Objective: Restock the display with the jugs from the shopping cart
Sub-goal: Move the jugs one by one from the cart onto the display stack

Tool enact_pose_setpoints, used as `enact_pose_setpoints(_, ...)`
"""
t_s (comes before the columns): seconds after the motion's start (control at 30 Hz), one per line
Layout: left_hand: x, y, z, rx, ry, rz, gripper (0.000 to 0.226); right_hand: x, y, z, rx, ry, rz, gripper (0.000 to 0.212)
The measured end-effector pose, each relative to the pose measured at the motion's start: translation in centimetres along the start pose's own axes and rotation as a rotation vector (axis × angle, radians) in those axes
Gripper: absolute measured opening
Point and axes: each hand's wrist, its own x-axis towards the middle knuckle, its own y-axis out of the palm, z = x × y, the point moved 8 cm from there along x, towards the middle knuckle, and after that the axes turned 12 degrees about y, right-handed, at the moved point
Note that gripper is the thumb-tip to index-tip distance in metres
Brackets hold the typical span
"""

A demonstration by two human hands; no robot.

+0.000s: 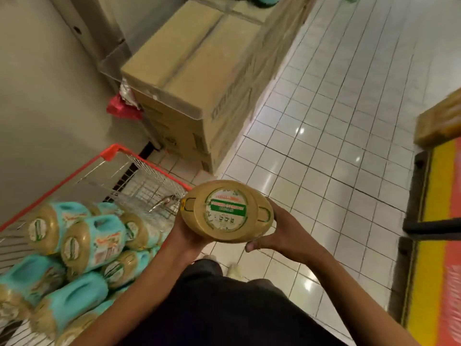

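Gold-tan and seen end-on, the jug (227, 211) turns its labelled base to the camera, its long axis running away toward the tiled floor (336, 146). It is held in the air just right of the shopping cart (139, 156), where other jugs (92, 240) lie heaped. The left hand (185, 233) cups its left side, fingers hidden behind it. The right hand (279, 233) grips the opposite side, thumb curled beneath.
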Motion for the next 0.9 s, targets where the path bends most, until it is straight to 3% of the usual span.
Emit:
enact_pose_setpoints(0.27,12.7,9.3,0.0,0.086,-0.125,0.001,0.064,6.0,-12.6,-3.0,0.064,0.051,-0.141,0.089)
enact_pose_setpoints(0.63,35.8,26.3,-7.2,0.252,-0.149,0.088,0.053,20.5,-33.8,-0.3,0.089,0.109,-0.3,0.093)
enact_pose_setpoints(0.9,48.7,36.8,-10.5,0.234,-0.146,0.096,0.061,29.8,-47.9,0.8,0.13,0.125,-0.313,0.095)
